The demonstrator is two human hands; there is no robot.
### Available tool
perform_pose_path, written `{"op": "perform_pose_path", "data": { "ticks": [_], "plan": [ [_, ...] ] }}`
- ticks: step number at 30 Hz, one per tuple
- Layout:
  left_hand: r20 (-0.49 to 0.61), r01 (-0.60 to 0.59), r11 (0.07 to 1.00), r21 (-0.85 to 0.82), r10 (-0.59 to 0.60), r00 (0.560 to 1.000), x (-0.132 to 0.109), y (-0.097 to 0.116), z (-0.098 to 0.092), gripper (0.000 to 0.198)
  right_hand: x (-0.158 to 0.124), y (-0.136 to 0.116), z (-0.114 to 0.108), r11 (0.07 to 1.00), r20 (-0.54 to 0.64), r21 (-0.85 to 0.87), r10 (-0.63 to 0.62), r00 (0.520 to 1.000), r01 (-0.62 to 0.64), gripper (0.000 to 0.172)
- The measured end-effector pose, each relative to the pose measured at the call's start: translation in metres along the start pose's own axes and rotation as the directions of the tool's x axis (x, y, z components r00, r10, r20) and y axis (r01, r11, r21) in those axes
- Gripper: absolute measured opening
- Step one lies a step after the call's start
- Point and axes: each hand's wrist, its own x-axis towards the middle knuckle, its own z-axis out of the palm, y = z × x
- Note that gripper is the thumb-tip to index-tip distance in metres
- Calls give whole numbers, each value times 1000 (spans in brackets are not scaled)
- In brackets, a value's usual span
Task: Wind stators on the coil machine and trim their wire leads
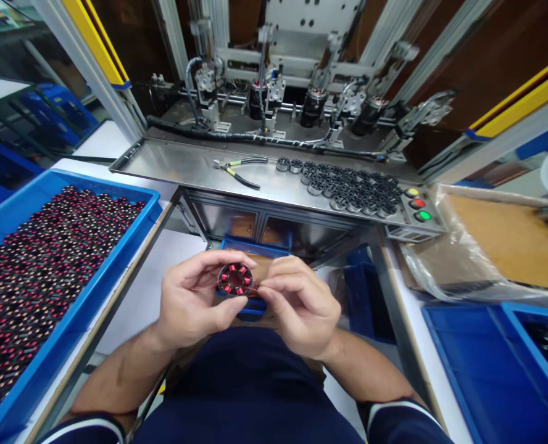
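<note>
Between thumb and fingers, my left hand [200,293] grips a wound motor stator [236,280], a dark ring with several red copper coils facing me. At the stator's right edge my right hand [300,305] is closed in a pinch on thin reddish wire [254,288] that comes off the ring. Both hands are held in the air in front of my body, below the steel tray. Exactly how the wire runs between the right fingertips is hidden.
On the steel tray [176,166] lie cutting pliers [241,171] and many dark cores [352,185]. A button box [417,216] stands at its right end. Behind is a winding machine [311,108]. Left, a blue bin [151,206] holds many wound stators; right are blue crates [468,364].
</note>
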Motion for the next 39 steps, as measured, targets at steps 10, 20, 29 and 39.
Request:
{"op": "perform_pose_path", "data": {
  "ticks": [10,20,29,39],
  "plan": [
    [-95,-203,952,228,229,969,-7,-8,5,56,-6,-2,8,995,-24,100,17,1000,-15,13],
    [50,199,967,-160,-193,980,0,6,1,39,22,12,-21,991,289,94,-122,949,99,49],
    [197,361,874,-326,-310,930,2,0,1,35,30,7,-16,940,244,0,-332,911,342,5],
    [-30,-21,992,-128,17,999,-6,-8,9,51,8,-10,-8,904,22,-290,-323,946,315,23]
  ]
}}
